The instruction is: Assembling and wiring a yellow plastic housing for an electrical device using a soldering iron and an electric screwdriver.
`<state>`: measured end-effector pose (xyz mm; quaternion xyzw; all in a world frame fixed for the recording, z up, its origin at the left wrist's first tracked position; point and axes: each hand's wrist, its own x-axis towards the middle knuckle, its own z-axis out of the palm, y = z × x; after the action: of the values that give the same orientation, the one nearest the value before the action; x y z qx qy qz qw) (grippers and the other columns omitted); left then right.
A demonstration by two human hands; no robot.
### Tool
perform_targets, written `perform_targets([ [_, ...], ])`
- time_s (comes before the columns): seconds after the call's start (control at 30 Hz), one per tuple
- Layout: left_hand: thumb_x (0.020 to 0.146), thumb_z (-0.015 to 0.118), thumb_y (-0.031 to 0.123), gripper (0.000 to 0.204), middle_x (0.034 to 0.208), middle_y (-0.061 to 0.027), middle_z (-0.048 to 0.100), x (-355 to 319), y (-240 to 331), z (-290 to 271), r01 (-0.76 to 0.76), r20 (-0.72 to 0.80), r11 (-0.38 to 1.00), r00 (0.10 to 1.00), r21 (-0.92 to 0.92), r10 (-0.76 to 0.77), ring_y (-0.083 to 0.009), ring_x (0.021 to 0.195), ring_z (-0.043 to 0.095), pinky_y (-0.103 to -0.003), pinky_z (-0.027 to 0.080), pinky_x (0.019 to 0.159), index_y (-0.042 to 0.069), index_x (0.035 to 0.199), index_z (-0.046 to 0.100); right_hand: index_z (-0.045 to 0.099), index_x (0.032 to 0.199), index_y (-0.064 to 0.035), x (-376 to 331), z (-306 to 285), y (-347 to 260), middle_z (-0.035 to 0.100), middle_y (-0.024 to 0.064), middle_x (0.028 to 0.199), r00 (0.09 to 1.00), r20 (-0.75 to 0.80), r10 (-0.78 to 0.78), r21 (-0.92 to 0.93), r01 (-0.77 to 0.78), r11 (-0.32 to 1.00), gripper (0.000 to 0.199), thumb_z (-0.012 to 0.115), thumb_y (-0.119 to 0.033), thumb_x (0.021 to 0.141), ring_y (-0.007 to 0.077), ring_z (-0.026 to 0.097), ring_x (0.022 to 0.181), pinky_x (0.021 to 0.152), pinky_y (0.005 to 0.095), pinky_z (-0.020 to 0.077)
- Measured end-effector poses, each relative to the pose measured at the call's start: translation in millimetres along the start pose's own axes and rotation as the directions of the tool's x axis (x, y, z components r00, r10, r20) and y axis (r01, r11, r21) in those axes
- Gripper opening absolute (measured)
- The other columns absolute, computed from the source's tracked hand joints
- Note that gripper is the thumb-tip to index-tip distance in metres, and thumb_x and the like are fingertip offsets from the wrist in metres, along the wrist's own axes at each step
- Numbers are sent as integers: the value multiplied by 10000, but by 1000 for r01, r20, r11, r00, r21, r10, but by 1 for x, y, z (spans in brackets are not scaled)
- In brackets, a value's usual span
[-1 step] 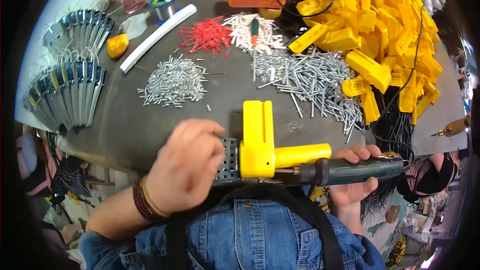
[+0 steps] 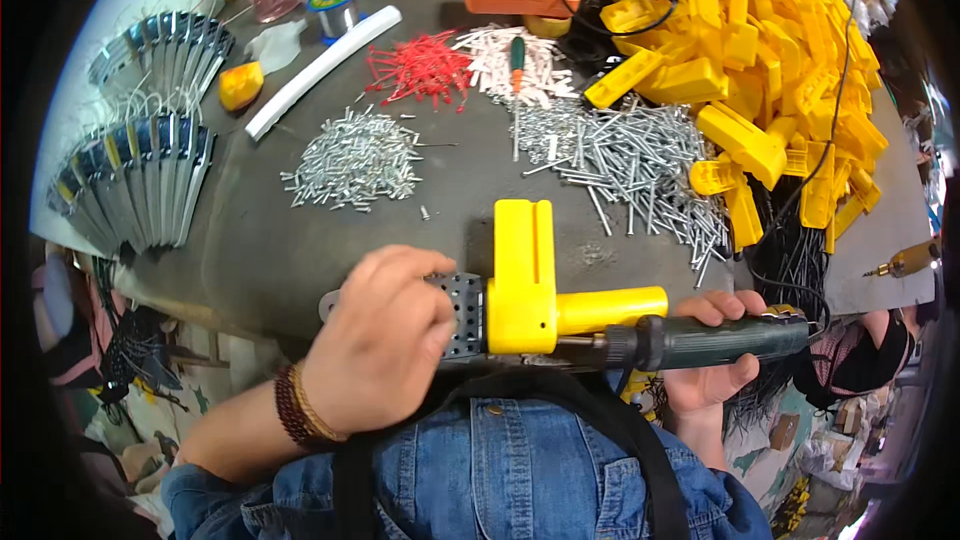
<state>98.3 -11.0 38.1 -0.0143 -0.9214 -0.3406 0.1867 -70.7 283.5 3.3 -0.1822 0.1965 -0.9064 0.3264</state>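
Moved: your left hand, slightly, baring a metal end; whether it grips the perforated plate, cannot tell. Your right hand: clamped round the driver. Yellow housing: between your hands, by the bench edge.

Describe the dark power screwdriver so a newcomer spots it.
Start at the blue denim garment along the bottom. Above its right side, the right hand grips the power screwdriver. Its dark colour contrasts with the bright yellow housing beside it.

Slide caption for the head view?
Right hand holds dark power screwdriver beside yellow housing; left hand at its perforated end.
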Motion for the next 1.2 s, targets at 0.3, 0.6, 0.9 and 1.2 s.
perform_targets([
  [0.3, 754, 704, 39, 176, 1269, -147, 561, -15, 2, 16, 42, -26, 998, 999, -37, -43, -351, 1218, 504, -490, 349, 1043, 68, 880, 584, 588, 1228, -268, -2, 4, 3, 564, -40, 1174, 999, -46, -12, 43, 14, 999, 594, 835, -56, 730, 170, 505, 1143, 1091, 435, 395],
  [0.6, 761, 749, 106, 201, 1291, -130, 570, -18, -3, 16, 60, 7, 997, 998, -45, -59, -339, 1231, 507, -479, 357, 1008, 92, 886, 593, 592, 1209, -267, -2, 3, 7, 562, -49, 1166, 999, -29, -17, 51, 19, 999, 575, 832, -58, 730, 162, 500, 1151, 1102, 445, 385],
  [0.9, 715, 756, 35, 233, 1298, -166, 566, -12, -3, 15, 41, 3, 999, 999, -24, -41, -394, 1234, 491, -478, 359, 1045, 66, 902, 619, 586, 1184, -264, -2, 6, 6, 551, -50, 1153, 999, -30, -23, 90, 25, 996, 580, 837, -47, 709, 157, 499, 1135, 1128, 454, 359],
  [1.2, 684, 803, 68, 241, 1137, -69, 605, -11, -6, 20, 0, -40, 995, 999, -102, -4, -295, 1106, 540, -437, 383, 958, 89, 841, 622, 610, 1191, -266, -6, 7, 9, 547, -54, 1116, 999, -30, -29, 83, 31, 996, 594, 850, -39, 697, 154, 500, 1119, 1101, 397, 379],
])
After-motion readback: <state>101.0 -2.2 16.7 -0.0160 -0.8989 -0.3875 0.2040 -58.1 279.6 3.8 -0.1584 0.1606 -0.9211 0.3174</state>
